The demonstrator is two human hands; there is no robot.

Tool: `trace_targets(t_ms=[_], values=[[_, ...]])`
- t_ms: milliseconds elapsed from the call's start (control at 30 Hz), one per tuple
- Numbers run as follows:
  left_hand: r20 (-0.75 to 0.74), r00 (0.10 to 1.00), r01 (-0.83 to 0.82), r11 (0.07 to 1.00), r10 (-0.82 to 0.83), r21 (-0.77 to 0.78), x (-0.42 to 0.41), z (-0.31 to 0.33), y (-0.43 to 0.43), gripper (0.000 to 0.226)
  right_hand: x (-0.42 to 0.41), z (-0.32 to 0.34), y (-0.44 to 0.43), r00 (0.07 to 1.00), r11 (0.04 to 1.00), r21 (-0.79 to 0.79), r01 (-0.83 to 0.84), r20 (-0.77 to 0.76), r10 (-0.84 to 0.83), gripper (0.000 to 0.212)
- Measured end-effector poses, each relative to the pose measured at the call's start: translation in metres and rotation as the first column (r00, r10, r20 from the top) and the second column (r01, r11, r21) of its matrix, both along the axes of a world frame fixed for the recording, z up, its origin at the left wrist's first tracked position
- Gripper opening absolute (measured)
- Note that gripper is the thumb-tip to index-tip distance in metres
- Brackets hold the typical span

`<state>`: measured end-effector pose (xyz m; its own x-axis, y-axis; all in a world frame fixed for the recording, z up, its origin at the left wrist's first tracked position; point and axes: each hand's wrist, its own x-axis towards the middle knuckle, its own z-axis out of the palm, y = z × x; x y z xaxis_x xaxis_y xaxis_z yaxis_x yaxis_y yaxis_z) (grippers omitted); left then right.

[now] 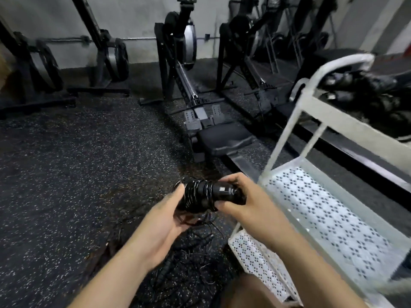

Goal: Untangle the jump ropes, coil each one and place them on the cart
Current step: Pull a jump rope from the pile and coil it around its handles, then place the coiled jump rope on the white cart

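Black wire-thin jump rope [200, 195], wound round its handles, held just left of the white cart [333, 121]. Wrapped end sits cupped in the left hand [164, 221], and the right hand [242, 203] grips the handle end. Looks light but springy, so I'd squeeze across the coils. More tangle [191, 258] on the floor [66, 174] below.

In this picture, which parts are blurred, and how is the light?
Head view: the cart at right is smeared by motion blur; the coiled jump rope at centre is sharper; light is dim, with the rowing machines behind mostly in shadow.
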<state>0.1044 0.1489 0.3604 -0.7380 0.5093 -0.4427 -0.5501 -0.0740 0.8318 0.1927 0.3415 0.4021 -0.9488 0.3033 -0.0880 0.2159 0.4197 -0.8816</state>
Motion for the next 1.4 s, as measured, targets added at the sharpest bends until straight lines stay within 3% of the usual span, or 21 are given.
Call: trace_targets(t_ms=[100, 200, 400, 467, 633, 800, 967, 1100, 1200, 1300, 1400], values=[[-0.008, 1.0, 0.013, 1.0, -0.013, 0.009, 0.023, 0.005, 0.037, 0.055, 0.043, 0.011, 0.024, 0.985, 0.986, -0.053, 0.158, -0.063, -0.161, 0.034], [-0.007, 1.0, 0.028, 0.999, -0.028, 0.044, 0.045, 0.014, 0.078, 0.039, 0.078, 0.019, 0.048, 0.948, 0.945, -0.127, 0.3, -0.072, -0.31, 0.03], [-0.099, 0.969, 0.235, 0.965, -0.225, 0.113, 0.081, 0.035, 0.134, 0.036, 0.115, 0.031, 0.082, 0.866, 0.865, -0.182, 0.467, -0.105, -0.489, 0.024], [-0.105, 0.964, 0.252, 0.966, -0.246, 0.052, 0.082, 0.038, 0.154, 0.035, 0.111, 0.027, 0.097, 0.803, 0.79, -0.269, 0.551, -0.086, -0.59, 0.022], [-0.191, 0.929, 0.261, 0.928, -0.316, -0.266, 0.073, 0.037, 0.203, 0.034, 0.071, 0.007, 0.128, 0.675, 0.623, -0.442, 0.645, -0.054, -0.736, 0.022], [-0.294, 0.862, 0.251, 0.851, -0.414, -0.461, 0.052, 0.034, 0.241, 0.036, 0.032, 0.0, 0.145, 0.584, 0.584, -0.45, 0.675, -0.158, -0.796, 0.023], [-0.438, 0.758, 0.205, 0.815, -0.482, -0.541, 0.04, 0.02, 0.25, 0.036, 0.001, -0.017, 0.161, 0.556, 0.575, -0.322, 0.752, -0.156, -0.816, 0.021], [-0.46, 0.671, 0.172, 0.726, -0.581, -0.666, 0.033, 0.014, 0.255, 0.047, -0.011, -0.036, 0.176, 0.484, 0.476, -0.367, 0.8, -0.077, -0.872, 0.006], [-0.502, 0.484, 0.022, 0.583, -0.717, -0.812, 0.031, 0.005, 0.26, 0.068, -0.015, -0.049, 0.188, 0.502, 0.473, -0.31, 0.825, 0.014, -0.865, 0.02], [-0.475, 0.292, -0.136, 0.456, -0.83, -0.88, 0.03, -0.007, 0.262, 0.04, -0.016, -0.06, 0.193, 0.483, 0.446, -0.248, 0.86, 0.112, -0.869, 0.02], [-0.508, 0.202, -0.217, 0.467, -0.837, -0.857, 0.031, -0.018, 0.259, 0.033, -0.015, -0.067, 0.199, 0.492, 0.492, -0.028, 0.87, 0.101, -0.865, 0.008]])
